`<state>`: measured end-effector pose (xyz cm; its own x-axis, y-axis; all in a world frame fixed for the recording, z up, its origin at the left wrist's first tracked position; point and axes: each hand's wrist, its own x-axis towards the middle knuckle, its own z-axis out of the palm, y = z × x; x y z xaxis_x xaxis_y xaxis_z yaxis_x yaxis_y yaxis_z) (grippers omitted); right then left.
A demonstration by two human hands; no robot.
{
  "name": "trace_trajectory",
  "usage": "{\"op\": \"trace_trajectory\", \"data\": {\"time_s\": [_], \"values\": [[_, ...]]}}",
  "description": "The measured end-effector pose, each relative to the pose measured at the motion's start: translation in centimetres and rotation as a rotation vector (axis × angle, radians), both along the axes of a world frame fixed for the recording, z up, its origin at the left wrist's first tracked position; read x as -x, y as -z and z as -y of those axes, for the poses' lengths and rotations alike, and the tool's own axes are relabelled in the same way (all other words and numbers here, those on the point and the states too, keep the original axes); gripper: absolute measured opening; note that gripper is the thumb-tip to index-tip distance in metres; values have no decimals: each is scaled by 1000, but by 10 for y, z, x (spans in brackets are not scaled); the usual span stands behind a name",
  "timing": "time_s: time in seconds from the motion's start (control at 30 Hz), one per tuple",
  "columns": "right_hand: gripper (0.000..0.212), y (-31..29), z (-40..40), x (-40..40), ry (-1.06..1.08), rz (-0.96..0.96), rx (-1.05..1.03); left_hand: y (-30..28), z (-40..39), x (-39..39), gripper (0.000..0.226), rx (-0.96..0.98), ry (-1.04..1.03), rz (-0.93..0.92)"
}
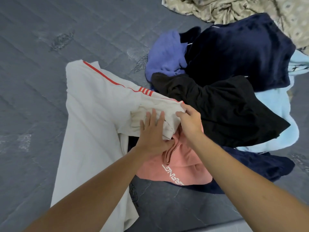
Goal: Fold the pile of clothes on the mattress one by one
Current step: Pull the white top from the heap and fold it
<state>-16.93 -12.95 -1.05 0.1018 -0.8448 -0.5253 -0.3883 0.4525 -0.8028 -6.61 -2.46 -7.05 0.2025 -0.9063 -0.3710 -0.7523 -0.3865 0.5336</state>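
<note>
Two hands were laid on the cream garment [93, 104], left of the pile [222, 91]: left hand [153, 133] pressed flat, fingers spread; right hand [189, 118] pinched its bunched edge. Soft, light cloth, judged best taken by corners.

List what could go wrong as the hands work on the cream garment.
1. The cream garment overlaps the pink top; pulling may drag it along.
2. The right hand pinches only an edge, which may slip.
3. The left hand presses bunched fabric, so creases may get folded in.
</note>
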Motion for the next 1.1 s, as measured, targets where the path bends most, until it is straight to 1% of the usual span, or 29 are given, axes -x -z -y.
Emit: {"op": "trace_trajectory", "data": {"time_s": [0.1, 0.13, 0.17, 0.2, 0.27, 0.3, 0.37, 0.4, 0.47, 0.53, 0.63, 0.7, 0.77, 0.87, 0.93, 0.97, 1.0, 1.03, 1.07, 1.1], "values": [[49, -6, -5, -1, -7, 34, 63, -8, -2, -2, 118, 11, -38, -152], [49, -7, -6, -2, 20, 46, 58, -12, -2, -1, 119, 9, -72, -202], [46, -10, -8, -5, 67, 65, 11, -17, -1, 0, 115, 18, -120, -253], [38, -13, -9, -9, 116, 108, -73, -21, -1, 0, 102, 56, -179, -308], [16, -19, -15, -19, 105, 189, -216, -27, 0, -5, 53, 198, -284, -384], [18, -20, -18, -24, 66, 193, -230, -29, 0, -8, 38, 240, -324, -396], [23, -24, -25, -34, 32, 224, -229, -34, -3, -19, 34, 238, -421, -415], [23, -27, -30, -40, 7, 280, -243, -37, -5, -26, 33, 235, -466, -420], [30, -29, -41, -52, -74, 357, -234, -43, -12, -43, 32, 255, -522, -444], [34, -25, -48, -67, -175, 299, -129, -51, -21, -63, 30, 274, -570, -503], [44, -16, -61, -97, -413, 119, 94, -59, -44, -105, 27, 319, -688, -658], [51, -7, -70, -122, -579, 13, 164, -61, -60, -137, 26, 363, -749, -725], [56, 5, -79, -149, -726, -85, 247, -60, -75, -171, 29, 383, -797, -734], [61, 24, -92, -185, -873, -187, 383, -44, -95, -220, 30, 397, -908, -726], [62, 39, -98, -204, -967, -251, 465, -27, -106, -250, 28, 385, -957, -678], [62, 47, -100, -211, -1020, -297, 519, -18, -111, -263, 29, 358, -948, -606], [64, 56, -100, -217, -1070, -356, 577, -8, -116, -273, 35, 316, -917, -479], [66, 65, -101, -222, -1108, -420, 623, 1, -121, -282, 45, 277, -858, -277], [68, 73, -100, -225, -1127, -482, 652, 9, -124, -290, 56, 274, -749, -31], [69, 81, -99, -228, -1129, -527, 668, 15, -127, -294, 64, 305, -577, 183]]}}
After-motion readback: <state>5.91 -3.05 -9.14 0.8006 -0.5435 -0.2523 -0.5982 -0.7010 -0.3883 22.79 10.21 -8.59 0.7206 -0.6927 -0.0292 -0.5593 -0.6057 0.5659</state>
